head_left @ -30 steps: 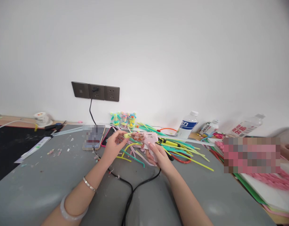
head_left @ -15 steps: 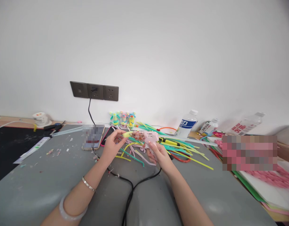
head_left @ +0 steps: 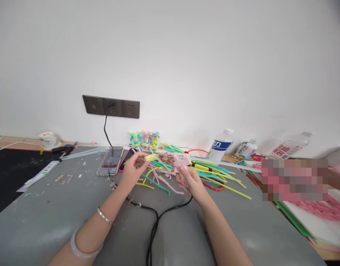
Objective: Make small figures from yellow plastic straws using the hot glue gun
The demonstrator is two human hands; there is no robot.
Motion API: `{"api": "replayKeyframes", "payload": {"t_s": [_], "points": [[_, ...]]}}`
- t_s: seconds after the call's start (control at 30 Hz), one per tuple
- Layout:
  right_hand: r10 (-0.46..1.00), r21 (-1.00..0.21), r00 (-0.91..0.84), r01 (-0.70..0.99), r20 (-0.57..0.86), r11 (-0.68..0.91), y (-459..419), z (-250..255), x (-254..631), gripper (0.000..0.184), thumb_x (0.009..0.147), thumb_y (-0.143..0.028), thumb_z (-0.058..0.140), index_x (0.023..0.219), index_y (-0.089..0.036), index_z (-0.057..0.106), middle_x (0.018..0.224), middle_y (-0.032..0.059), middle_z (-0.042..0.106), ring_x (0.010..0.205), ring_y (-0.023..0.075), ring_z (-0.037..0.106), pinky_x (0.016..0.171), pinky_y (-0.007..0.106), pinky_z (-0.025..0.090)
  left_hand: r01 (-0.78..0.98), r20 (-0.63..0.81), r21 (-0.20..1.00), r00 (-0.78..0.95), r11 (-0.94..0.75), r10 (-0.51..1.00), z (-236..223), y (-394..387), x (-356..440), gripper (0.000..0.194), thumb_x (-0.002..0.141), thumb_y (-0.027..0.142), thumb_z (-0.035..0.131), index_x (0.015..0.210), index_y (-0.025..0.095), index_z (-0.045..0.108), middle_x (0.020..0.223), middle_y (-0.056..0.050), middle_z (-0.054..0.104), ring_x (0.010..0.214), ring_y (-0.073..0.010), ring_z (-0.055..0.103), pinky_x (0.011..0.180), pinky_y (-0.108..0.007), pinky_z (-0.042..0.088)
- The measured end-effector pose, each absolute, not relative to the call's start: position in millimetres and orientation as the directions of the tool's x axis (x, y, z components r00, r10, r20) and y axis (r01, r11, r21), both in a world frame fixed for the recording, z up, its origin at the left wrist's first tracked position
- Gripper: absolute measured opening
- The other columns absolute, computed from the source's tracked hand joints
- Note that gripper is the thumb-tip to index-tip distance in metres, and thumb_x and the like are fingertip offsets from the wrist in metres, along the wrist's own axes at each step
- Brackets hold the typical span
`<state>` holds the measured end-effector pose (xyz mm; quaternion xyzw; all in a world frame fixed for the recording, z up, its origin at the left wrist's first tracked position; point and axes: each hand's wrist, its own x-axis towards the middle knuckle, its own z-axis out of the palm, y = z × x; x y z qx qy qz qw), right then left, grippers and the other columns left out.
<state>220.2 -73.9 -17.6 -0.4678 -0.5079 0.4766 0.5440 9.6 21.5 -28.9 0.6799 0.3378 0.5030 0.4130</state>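
My right hand (head_left: 190, 181) is wrapped round the grip of a pink hot glue gun (head_left: 183, 160). Crusted, brownish residue covers its nozzle end, which points left. Between the thumb and fingers of my left hand (head_left: 134, 168) is a small yellow fuzzy piece (head_left: 151, 157), apparently of pipe cleaner. A small gap separates this piece from the nozzle. Beneath and behind the glue gun lie loose pipe cleaners (head_left: 225, 179) in yellow, teal and pink. Three small colourful figures (head_left: 147, 140) stand against the wall behind my hands.
A black cable (head_left: 153, 229) runs over the grey mat (head_left: 103, 207). Left of centre lies a phone (head_left: 118, 159), with a pink-edged phone (head_left: 126, 159) beside it. A blue-labelled bottle (head_left: 220, 146) stands right. Pink braided material (head_left: 316, 208) and another person's blurred arm are at far right.
The glue gun has moved slightly right, away from the yellow piece, opening a gap between them. My left hand has kept its pinch and stayed nearly in place.
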Motion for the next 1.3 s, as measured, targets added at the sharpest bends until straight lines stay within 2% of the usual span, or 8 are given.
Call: {"api": "replayKeyframes", "payload": {"t_s": [0.13, 0.27, 0.4, 0.57, 0.8, 0.93, 1.13, 1.3], "points": [[0.989, -0.991, -0.076, -0.037, 0.129, 0.127, -75.5, -21.5, 219.4, 0.046, 0.089, -0.064, 0.053, 0.078, -0.019, 0.054, 0.05, -0.0077, 0.037, 0.036, 0.0067, 0.028, 0.04, 0.024, 0.019, 0.076, 0.399, 0.897, 0.278, -0.435, 0.874, -27.1, 19.8, 11.0, 0.021, 0.079, 0.033, 0.066, 0.095, 0.019, 0.064, 0.083, -0.003, 0.065, 0.077, -0.0171, 0.063, 0.063, -0.025, 0.049], [0.983, -0.99, -0.13, -0.078, 0.129, 0.12, -77.1, -21.7, 217.6, 0.044, 0.09, -0.062, 0.054, 0.085, -0.018, 0.059, 0.051, -0.0077, 0.037, 0.037, 0.0065, 0.026, 0.041, 0.024, 0.018, 0.093, 0.391, 0.898, 0.283, -0.431, 0.876, -24.9, 17.3, 12.3, 0.021, 0.079, 0.034, 0.065, 0.094, 0.019, 0.065, 0.085, -0.004, 0.066, 0.077, -0.0175, 0.063, 0.064, -0.025, 0.049], [0.984, -0.99, -0.115, -0.048, 0.136, 0.131, -77.1, -19.9, 217.2, 0.045, 0.09, -0.062, 0.053, 0.082, -0.018, 0.057, 0.051, -0.0074, 0.037, 0.038, 0.0066, 0.028, 0.041, 0.024, 0.018, 0.102, 0.382, 0.899, 0.298, -0.427, 0.875, -25.1, 17.1, 12.9, 0.022, 0.08, 0.035, 0.064, 0.095, 0.019, 0.065, 0.083, -0.004, 0.066, 0.078, -0.018, 0.063, 0.065, -0.026, 0.048], [0.983, -0.991, -0.122, -0.04, 0.135, 0.131, -76.3, -21.5, 218.2, 0.044, 0.091, -0.061, 0.052, 0.089, -0.018, 0.059, 0.052, -0.0081, 0.037, 0.038, 0.0064, 0.026, 0.04, 0.023, 0.019, 0.107, 0.395, 0.89, 0.302, -0.443, 0.867, -27.4, 18.4, 12.6, 0.02, 0.081, 0.033, 0.063, 0.094, 0.018, 0.064, 0.085, -0.004, 0.066, 0.077, -0.0175, 0.063, 0.064, -0.025, 0.047], [0.992, -0.992, -0.033, 0.029, 0.123, 0.124, -74.8, -21.2, 220.3, 0.05, 0.087, -0.067, 0.054, 0.08, -0.018, 0.057, 0.049, -0.008, 0.038, 0.035, 0.0064, 0.028, 0.039, 0.023, 0.018, 0.107, 0.423, 0.879, 0.276, -0.465, 0.863, -28.1, 19.6, 10.6, 0.016, 0.082, 0.03, 0.064, 0.094, 0.019, 0.063, 0.084, -0.002, 0.064, 0.076, -0.0157, 0.062, 0.062, -0.023, 0.048], [0.994, -0.994, -0.021, 0.016, 0.107, 0.107, -75.0, -19.7, 221.4, 0.053, 0.085, -0.069, 0.055, 0.085, -0.016, 0.059, 0.049, -0.009, 0.037, 0.035, 0.0056, 0.026, 0.038, 0.023, 0.019, 0.108, 0.442, 0.87, 0.265, -0.482, 0.857, -28.3, 20.1, 10.2, 0.016, 0.083, 0.029, 0.064, 0.095, 0.02, 0.064, 0.087, -0.002, 0.064, 0.078, -0.0155, 0.062, 0.065, -0.023, 0.05], [0.996, -0.995, 0.009, 0.025, 0.094, 0.094, -73.9, -17.7, 221.9, 0.054, 0.081, -0.072, 0.057, 0.078, -0.018, 0.052, 0.049, -0.0092, 0.038, 0.036, 0.0055, 0.026, 0.038, 0.023, 0.02, 0.12, 0.465, 0.855, 0.25, -0.504, 0.849, -29.2, 19.3, 8.1, 0.015, 0.083, 0.029, 0.064, 0.097, 0.021, 0.064, 0.088, -0.002, 0.065, 0.077, -0.0152, 0.062, 0.064, -0.023, 0.05], [0.994, -0.994, -0.006, 0.017, 0.109, 0.109, -74.5, -17.6, 222.5, 0.055, 0.081, -0.072, 0.056, 0.079, -0.018, 0.054, 0.049, -0.0091, 0.037, 0.036, 0.0059, 0.026, 0.039, 0.023, 0.02, 0.124, 0.474, 0.85, 0.25, -0.513, 0.845, -28.2, 18.8, 7.8, 0.015, 0.084, 0.028, 0.063, 0.097, 0.021, 0.064, 0.088, -0.002, 0.065, 0.078, -0.015, 0.062, 0.064, -0.022, 0.05]]}}
